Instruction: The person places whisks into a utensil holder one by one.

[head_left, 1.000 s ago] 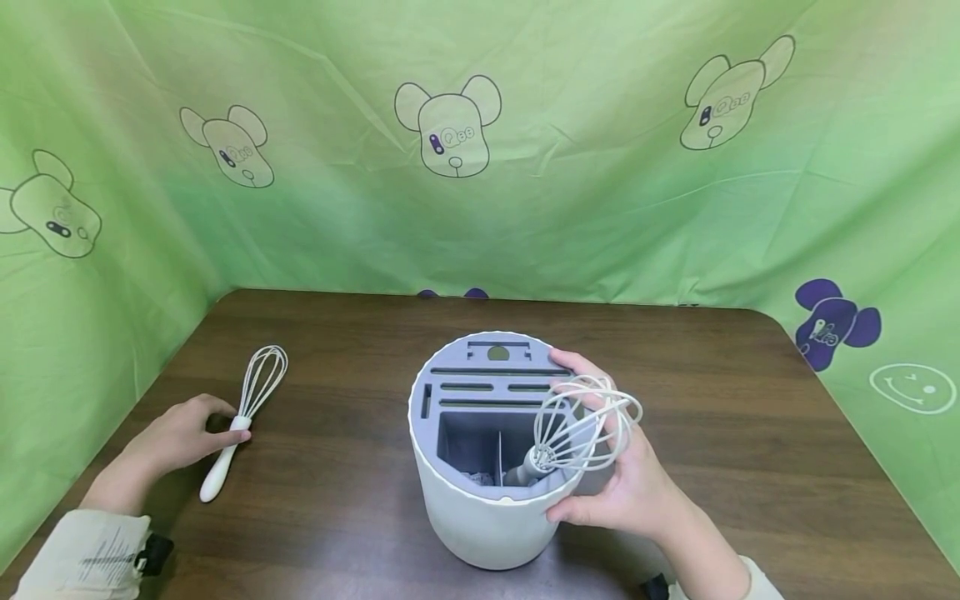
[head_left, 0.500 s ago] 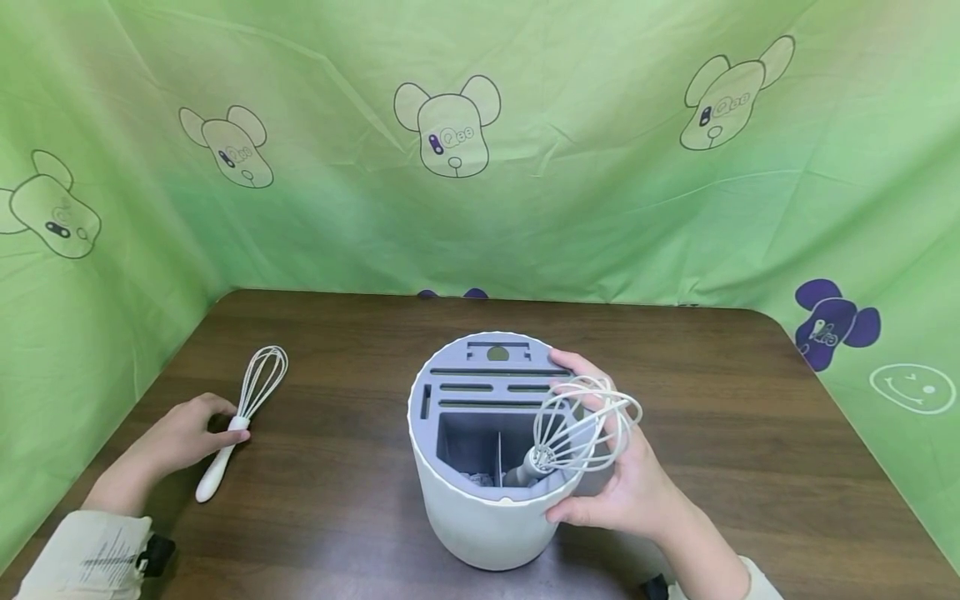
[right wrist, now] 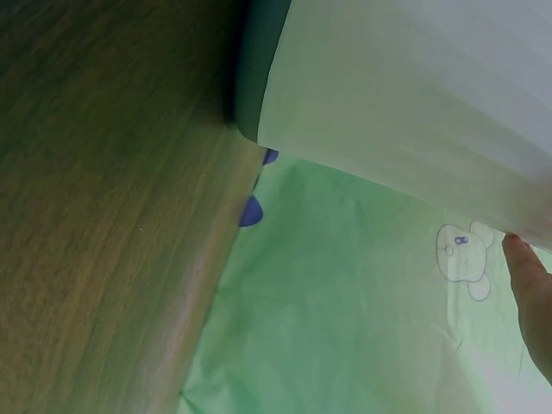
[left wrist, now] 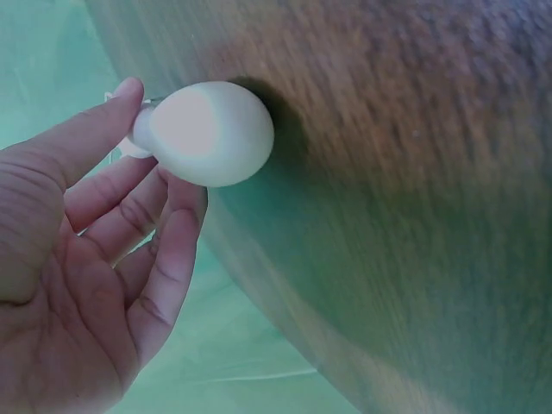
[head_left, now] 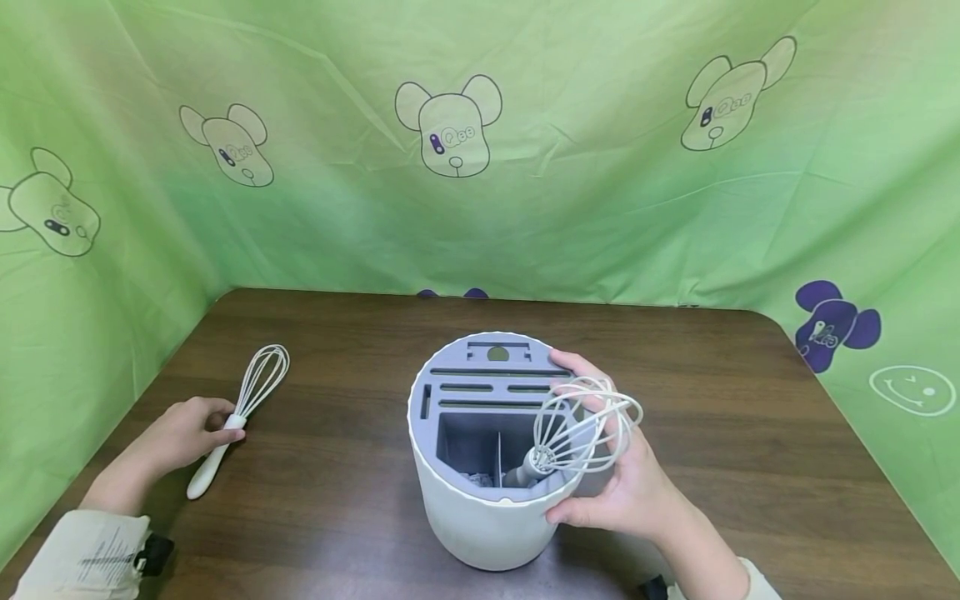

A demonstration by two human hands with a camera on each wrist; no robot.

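Whisk (head_left: 236, 422), loop-headed and smooth-handled, in the left fingers' (left wrist: 95, 129) pinch, right fingers (head_left: 588, 510) curved around cylindrical holder (head_left: 487, 529).

The place is a makeshift cloth-walled booth: green sheeting (head_left: 337, 225) printed with cartoon animal heads (head_left: 453, 137) hangs past the far edge and both far corners of a brown wood-grain table (head_left: 337, 450).

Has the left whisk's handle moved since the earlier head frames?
Yes. The whisk handle has swung left, its tip closer to the table's left edge.
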